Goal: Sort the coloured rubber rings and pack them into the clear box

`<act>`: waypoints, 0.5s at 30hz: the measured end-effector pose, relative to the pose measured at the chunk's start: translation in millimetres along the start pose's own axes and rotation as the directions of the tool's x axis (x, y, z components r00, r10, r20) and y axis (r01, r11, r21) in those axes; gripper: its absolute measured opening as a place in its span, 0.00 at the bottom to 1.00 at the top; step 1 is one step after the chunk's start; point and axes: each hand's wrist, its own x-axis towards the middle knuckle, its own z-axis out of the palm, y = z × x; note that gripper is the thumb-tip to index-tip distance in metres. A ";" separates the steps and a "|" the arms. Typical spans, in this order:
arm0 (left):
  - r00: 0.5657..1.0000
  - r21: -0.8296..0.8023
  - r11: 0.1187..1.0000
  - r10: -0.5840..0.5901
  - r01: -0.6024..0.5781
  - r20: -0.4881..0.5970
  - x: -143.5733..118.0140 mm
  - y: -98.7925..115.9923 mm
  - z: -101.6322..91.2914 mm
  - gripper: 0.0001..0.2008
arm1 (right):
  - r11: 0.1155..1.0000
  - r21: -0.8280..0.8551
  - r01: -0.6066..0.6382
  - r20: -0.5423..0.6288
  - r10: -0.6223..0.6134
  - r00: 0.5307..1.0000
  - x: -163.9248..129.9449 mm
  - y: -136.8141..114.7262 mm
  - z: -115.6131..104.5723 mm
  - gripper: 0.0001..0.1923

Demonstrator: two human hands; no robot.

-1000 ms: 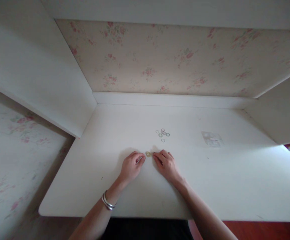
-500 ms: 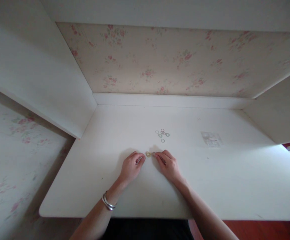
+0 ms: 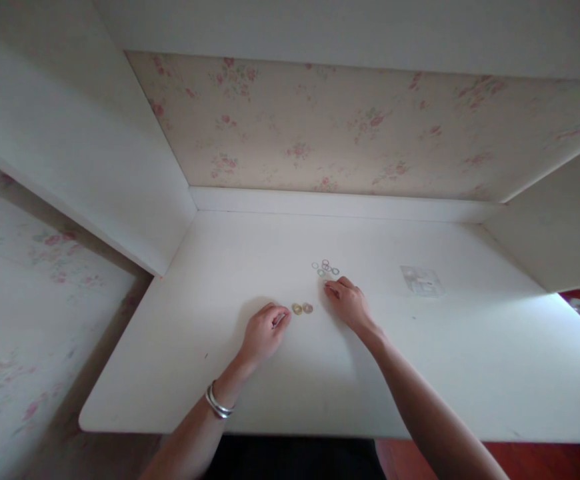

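Yellow rings: flat on white desk, just right of left hand; exact count unclear.
Pinkish rings: flat, just beside yellow rings on their right.
Axis: round, no pointing end; the two sets line up left to right, roughly along desk's front edge.
Loose rings: scattered group farther back, some overlapping, also flat.
Left grip: thumb and forefinger tips about together; can't tell if anything is between.
Right grip: right hand at near side of loose rings, fingertips drawn close; can't tell if a ring is pinched.
In the way: right fingers cover near edge of that group.
Clear packet: right of loose rings, well apart.
Silver bangles: left wrist.
Backdrop: floral wallpaper.
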 end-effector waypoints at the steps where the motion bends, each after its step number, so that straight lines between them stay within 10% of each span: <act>1: 1.000 -0.003 1.000 0.002 -0.002 -0.002 -0.1 -0.1 -0.2 0.12 | 1.000 -0.017 0.004 0.030 -0.004 1.000 2.8 -0.1 -1.1 0.14; 15: 1.000 -0.005 1.000 -0.009 0.009 0.003 1.0 -0.9 0.8 0.11 | 0.976 0.172 0.129 -0.005 -0.131 0.991 -23.5 -12.5 -11.3 0.13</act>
